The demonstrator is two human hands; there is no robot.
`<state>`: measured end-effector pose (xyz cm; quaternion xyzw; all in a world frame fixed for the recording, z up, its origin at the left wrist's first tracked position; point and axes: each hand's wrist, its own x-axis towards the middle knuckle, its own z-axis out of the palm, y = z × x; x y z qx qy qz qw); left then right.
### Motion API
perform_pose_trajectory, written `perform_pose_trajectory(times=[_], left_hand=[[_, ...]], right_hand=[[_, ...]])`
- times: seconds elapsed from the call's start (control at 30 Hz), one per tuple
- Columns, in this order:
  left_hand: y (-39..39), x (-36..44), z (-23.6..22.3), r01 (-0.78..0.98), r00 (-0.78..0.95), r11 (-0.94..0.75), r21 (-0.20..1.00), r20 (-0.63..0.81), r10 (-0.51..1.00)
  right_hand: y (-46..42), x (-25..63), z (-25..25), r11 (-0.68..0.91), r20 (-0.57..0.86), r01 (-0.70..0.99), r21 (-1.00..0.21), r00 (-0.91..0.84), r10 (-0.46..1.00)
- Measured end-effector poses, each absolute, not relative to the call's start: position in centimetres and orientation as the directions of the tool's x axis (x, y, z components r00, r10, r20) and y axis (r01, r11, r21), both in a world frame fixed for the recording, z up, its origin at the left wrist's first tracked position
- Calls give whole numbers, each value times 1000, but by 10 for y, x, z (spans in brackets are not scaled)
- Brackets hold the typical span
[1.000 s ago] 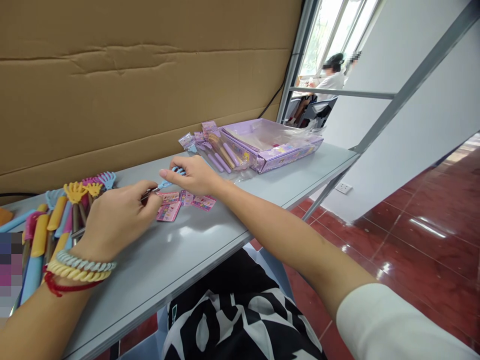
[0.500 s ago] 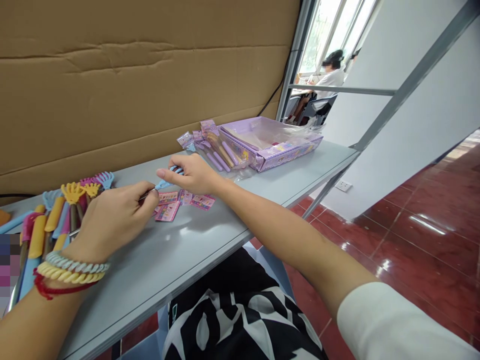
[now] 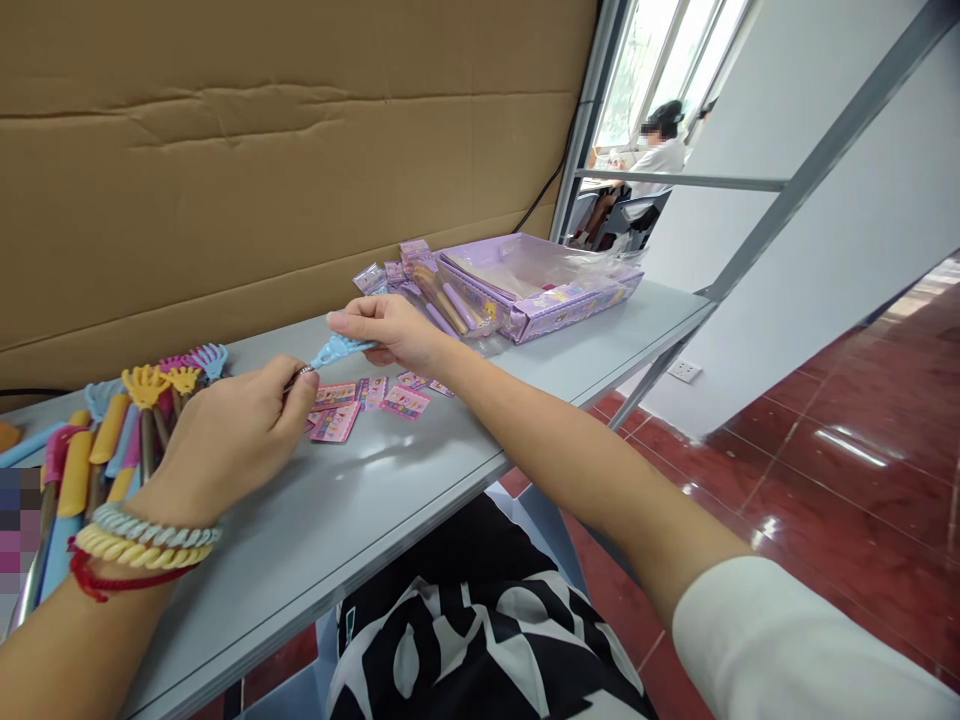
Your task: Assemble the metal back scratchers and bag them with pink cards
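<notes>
My left hand is closed round the metal shaft of a small back scratcher, held just above the grey table. My right hand pinches the scratcher's blue claw head between thumb and fingers. Both hands hold the same scratcher, raised a little off the table. Several pink printed cards lie on the table right under and beside the hands.
A heap of coloured back scratchers lies at the left. Packaged scratchers lean on a purple box at the back right. A cardboard sheet stands behind the table. A person sits far off by the window.
My right hand has lifted off the table with the blue claw head and moved slightly back. More of the pink cards under it now show. The left hand has barely moved.
</notes>
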<state>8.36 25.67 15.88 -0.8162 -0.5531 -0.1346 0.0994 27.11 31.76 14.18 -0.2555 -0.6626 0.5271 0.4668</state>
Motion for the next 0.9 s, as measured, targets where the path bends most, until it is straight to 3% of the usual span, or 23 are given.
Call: perform_pose_trajectory(times=[0.17, 0.33, 0.5, 0.73, 0.9], left_hand=[[258, 85, 155, 929, 326, -368, 30, 398, 857], [261, 85, 150, 927, 318, -371, 54, 412, 854], [262, 84, 148, 922, 329, -380, 73, 367, 870], [259, 89, 153, 915, 323, -385, 123, 351, 879], [257, 94, 158, 907, 335, -401, 127, 358, 871]], right_hand=[[315, 274, 141, 272, 355, -230, -934, -550, 756], [304, 268, 141, 380, 373, -133, -915, -636, 675], [300, 260, 141, 440, 415, -100, -893, -566, 713], [305, 257, 139, 384, 454, -246, -890, -396, 798], [305, 255, 142, 434, 526, -314, -844, -332, 783]])
